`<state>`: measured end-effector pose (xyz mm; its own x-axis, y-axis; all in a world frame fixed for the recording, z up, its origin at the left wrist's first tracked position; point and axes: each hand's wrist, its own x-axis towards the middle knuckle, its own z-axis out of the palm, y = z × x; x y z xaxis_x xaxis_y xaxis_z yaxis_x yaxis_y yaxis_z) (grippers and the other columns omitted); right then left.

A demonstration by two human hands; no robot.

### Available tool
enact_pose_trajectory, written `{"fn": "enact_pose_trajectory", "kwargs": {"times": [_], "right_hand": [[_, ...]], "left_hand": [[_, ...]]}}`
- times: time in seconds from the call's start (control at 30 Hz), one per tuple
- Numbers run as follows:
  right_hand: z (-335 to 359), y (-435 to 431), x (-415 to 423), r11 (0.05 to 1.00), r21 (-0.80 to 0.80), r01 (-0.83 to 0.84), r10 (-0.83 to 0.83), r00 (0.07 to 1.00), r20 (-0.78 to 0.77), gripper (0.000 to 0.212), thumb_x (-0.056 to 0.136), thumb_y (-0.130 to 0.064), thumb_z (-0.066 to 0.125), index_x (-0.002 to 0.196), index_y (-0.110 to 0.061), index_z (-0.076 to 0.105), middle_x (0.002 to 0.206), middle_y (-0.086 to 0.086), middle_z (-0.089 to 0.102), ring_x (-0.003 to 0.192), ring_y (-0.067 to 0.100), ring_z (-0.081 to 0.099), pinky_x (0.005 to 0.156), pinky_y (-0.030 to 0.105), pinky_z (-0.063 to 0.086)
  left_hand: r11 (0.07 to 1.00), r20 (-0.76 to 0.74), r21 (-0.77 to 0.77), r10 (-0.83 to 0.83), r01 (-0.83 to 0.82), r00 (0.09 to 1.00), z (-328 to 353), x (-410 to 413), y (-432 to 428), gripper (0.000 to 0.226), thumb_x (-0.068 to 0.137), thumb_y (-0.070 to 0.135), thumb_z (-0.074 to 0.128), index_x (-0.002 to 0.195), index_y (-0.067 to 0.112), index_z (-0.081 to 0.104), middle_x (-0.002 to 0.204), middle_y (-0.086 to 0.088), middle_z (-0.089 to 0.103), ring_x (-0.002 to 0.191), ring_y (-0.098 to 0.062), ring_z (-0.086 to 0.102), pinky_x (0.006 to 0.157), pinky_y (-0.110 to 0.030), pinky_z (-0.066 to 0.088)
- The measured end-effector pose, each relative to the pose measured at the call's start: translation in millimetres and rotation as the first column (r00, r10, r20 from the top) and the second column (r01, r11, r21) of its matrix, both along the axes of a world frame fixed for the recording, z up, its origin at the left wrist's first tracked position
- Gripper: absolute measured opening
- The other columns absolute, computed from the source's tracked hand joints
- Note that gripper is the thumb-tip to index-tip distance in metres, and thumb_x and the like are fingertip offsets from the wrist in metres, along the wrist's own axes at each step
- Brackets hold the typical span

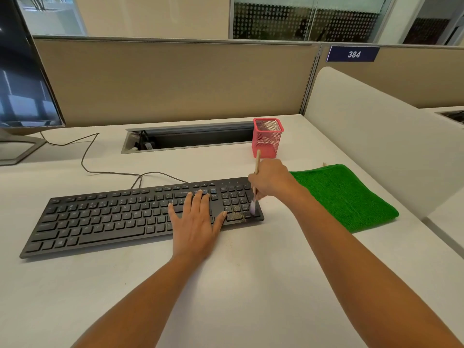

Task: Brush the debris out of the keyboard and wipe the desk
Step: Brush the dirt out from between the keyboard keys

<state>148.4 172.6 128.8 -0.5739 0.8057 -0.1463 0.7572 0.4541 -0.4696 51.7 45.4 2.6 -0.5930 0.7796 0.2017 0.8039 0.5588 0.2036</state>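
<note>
1. Forearms come in from 6 o'clock over the desk, both reaching toward 12.
2. Long axis of the keyboard runs 9 to 3, and its right end is the end under the hands.
3. Flat on the keys just left of the number pad lies the left hand, fingers spread, probably steadying the board.
4. Tan debris sits on the pad's bottom keys, at 3 o'clock of the left thumb.
5. Bristles of the brush touch the pad at 3 o'clock of the debris.
6. Curled round the handle, the right hand is nearer the debris. A sweep toward 6 would likely clear the front edge.
7. A folded green cloth waits at 3 o'clock.
</note>
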Motion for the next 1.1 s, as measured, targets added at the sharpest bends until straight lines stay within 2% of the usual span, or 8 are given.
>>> {"fn": "enact_pose_trajectory", "kwargs": {"times": [0.17, 0.3, 0.43, 0.63, 0.77, 0.87, 0.97, 1.1], "right_hand": [[-7, -2, -7, 0.995, 0.067, 0.069, -0.058, 0.987, -0.152, 0.031, 0.097, -0.019, 0.044, 0.103, 0.005, 0.061, 0.099, 0.019, 0.063, 0.094, 0.032, 0.064, 0.068, 0.029, 0.043], [-6, -7, -6, 0.998, 0.057, -0.023, 0.021, 0.999, 0.041, 0.016, 0.094, -0.015, 0.045, 0.088, -0.002, 0.052, 0.102, 0.018, 0.065, 0.095, 0.031, 0.062, 0.062, 0.027, 0.04], [0, -7, -4, 0.994, -0.038, -0.105, 0.111, 0.972, 0.208, 0.027, 0.093, -0.012, 0.045, 0.067, -0.01, 0.037, 0.074, 0.01, 0.068, 0.056, 0.017, 0.057, 0.05, 0.02, 0.039], [-1, 4, -18, 0.999, 0.037, 0.021, -0.016, 0.99, -0.137, 0.027, 0.095, -0.017, 0.046, 0.098, 0.006, 0.061, 0.092, 0.016, 0.063, 0.081, 0.027, 0.063, 0.054, 0.022, 0.041], [-7, -1, -26, 1.0, 0.017, 0.024, -0.017, 0.95, -0.313, 0.033, 0.098, -0.022, 0.045, 0.105, 0.005, 0.063, 0.095, 0.016, 0.064, 0.076, 0.021, 0.063, 0.064, 0.021, 0.046], [-15, -3, -29, 1.0, 0.0, 0.016, -0.015, 0.962, -0.272, 0.031, 0.098, -0.02, 0.044, 0.106, 0.005, 0.063, 0.094, 0.015, 0.066, 0.061, 0.013, 0.058, 0.056, 0.017, 0.042], [-14, -4, -28, 0.994, -0.1, 0.038, -0.057, 0.98, -0.191, 0.027, 0.095, -0.016, 0.047, 0.108, 0.005, 0.058, 0.107, 0.017, 0.064, 0.085, 0.026, 0.063, 0.064, 0.029, 0.045], [7, -17, -16, 0.966, -0.259, 0.0, 0.002, 1.0, 0.007, 0.025, 0.092, -0.021, 0.057, 0.108, -0.002, 0.059, 0.101, 0.011, 0.064, 0.1, 0.025, 0.061, 0.064, 0.022, 0.041]], "left_hand": [[1.0, 0.004, 0.001, -0.002, 0.002, 1.0, 0, 0, 1, 0.106, 0.076, 0.071, -0.024, 0.142, 0.017, 0.037, 0.151, -0.001, 0.035, 0.142, -0.021, 0.025, 0.111, -0.059, 0.014], [1.0, 0.002, 0.016, -0.004, 0.004, 1.0, -1, 0, 0, 0.109, 0.072, 0.071, -0.029, 0.145, 0.018, 0.033, 0.153, 0.0, 0.031, 0.144, -0.02, 0.02, 0.112, -0.057, 0.011], [1.0, 0.008, 0.011, -0.009, 0.009, 1.0, 0, 0, 0, 0.105, 0.077, 0.071, -0.023, 0.141, 0.015, 0.039, 0.15, -0.002, 0.037, 0.141, -0.022, 0.027, 0.11, -0.059, 0.014], [1.0, 0.005, 0.017, -0.019, 0.019, 1.0, -2, -2, 0, 0.098, 0.083, 0.069, -0.016, 0.138, 0.015, 0.044, 0.146, -0.003, 0.042, 0.139, -0.024, 0.032, 0.109, -0.06, 0.017], [1.0, -0.006, -0.002, -0.015, 0.015, 1.0, -2, -1, 0, 0.092, 0.083, 0.068, -0.011, 0.14, 0.016, 0.04, 0.149, -0.002, 0.038, 0.141, -0.022, 0.028, 0.11, -0.06, 0.015], [1.0, -0.022, -0.006, -0.013, 0.013, 1.0, -2, -1, 0, 0.091, 0.08, 0.066, -0.009, 0.144, 0.017, 0.034, 0.152, 0.0, 0.031, 0.143, -0.02, 0.021, 0.112, -0.058, 0.011], [1.0, -0.022, 0.0, -0.013, 0.013, 1.0, -2, -1, 0, 0.092, 0.081, 0.067, -0.01, 0.143, 0.017, 0.035, 0.152, -0.001, 0.033, 0.143, -0.021, 0.023, 0.111, -0.058, 0.012], [1.0, -0.03, -0.005, -0.011, 0.011, 0.999, -1, -1, 0, 0.095, 0.08, 0.067, -0.015, 0.144, 0.017, 0.034, 0.152, -0.001, 0.032, 0.143, -0.021, 0.023, 0.111, -0.058, 0.012]]}}
